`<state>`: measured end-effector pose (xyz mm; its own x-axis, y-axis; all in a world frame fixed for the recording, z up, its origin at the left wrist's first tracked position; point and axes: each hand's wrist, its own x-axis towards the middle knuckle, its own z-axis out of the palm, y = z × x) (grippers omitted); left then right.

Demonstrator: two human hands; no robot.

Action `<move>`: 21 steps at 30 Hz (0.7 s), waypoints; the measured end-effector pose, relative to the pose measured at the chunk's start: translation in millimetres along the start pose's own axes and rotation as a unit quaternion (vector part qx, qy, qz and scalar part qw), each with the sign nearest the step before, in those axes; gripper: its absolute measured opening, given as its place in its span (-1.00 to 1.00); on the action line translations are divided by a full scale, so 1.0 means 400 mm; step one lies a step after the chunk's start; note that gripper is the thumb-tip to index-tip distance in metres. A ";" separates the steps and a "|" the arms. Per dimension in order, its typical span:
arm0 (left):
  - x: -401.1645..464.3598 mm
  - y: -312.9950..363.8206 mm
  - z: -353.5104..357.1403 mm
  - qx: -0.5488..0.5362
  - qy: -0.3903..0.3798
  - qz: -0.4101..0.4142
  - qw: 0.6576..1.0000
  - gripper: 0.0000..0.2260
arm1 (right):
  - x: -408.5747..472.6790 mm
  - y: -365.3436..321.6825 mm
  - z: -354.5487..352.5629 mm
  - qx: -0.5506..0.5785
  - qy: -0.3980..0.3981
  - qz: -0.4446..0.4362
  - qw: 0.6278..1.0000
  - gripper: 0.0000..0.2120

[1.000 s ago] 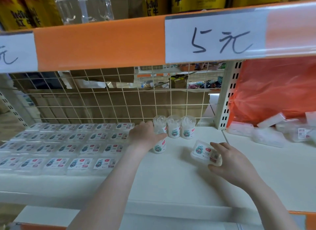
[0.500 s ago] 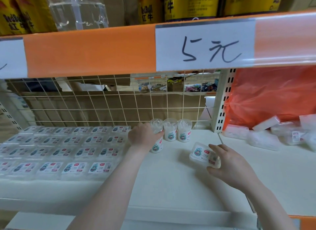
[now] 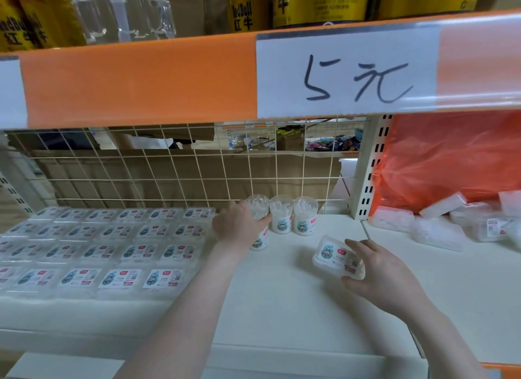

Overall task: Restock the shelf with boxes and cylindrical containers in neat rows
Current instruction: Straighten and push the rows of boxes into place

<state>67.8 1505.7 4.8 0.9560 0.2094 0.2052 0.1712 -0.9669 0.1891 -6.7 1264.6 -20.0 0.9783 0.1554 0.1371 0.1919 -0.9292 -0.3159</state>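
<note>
On the white shelf (image 3: 282, 294), flat clear boxes with cartoon labels (image 3: 112, 251) lie in neat rows at the left. Three clear cylindrical containers of cotton swabs stand at the back by the wire grid, the middle one (image 3: 280, 218) and the right one (image 3: 304, 219) free. My left hand (image 3: 238, 227) is wrapped round a cylindrical container (image 3: 259, 239) that stands just in front of the back-left one (image 3: 257, 205). My right hand (image 3: 377, 271) holds a clear flat box (image 3: 335, 257) tilted, just above the shelf, right of centre.
An orange shelf rail with a handwritten price tag (image 3: 346, 74) hangs close overhead, with yellow cans above it. A perforated upright post (image 3: 369, 175) splits the shelf. Beyond it sit loose clear boxes (image 3: 439, 226) and an orange plastic bag (image 3: 451, 158).
The camera has tilted so the overhead rail sits lower in view. Both hands stay where they were, the left on the cylinder and the right on the flat box.
</note>
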 end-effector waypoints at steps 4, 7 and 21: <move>0.001 -0.004 0.003 0.006 0.005 0.007 1.000 -0.45 | 0.005 0.000 0.001 0.001 -0.003 -0.001 1.000 -0.32; -0.001 -0.004 0.004 0.016 0.009 0.018 1.000 -0.47 | 0.008 0.000 0.004 0.002 -0.008 0.000 1.000 -0.31; -0.006 -0.022 0.014 -0.003 -0.016 0.011 1.000 -0.41 | 0.014 0.003 0.025 0.014 -0.023 0.010 1.000 -0.31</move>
<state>65.2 1512.7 -2.8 0.9668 0.1824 0.1790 0.1477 -0.9704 0.1908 -0.2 1267.7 -29.0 0.9845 0.1523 0.0875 0.1734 -0.9225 -0.3450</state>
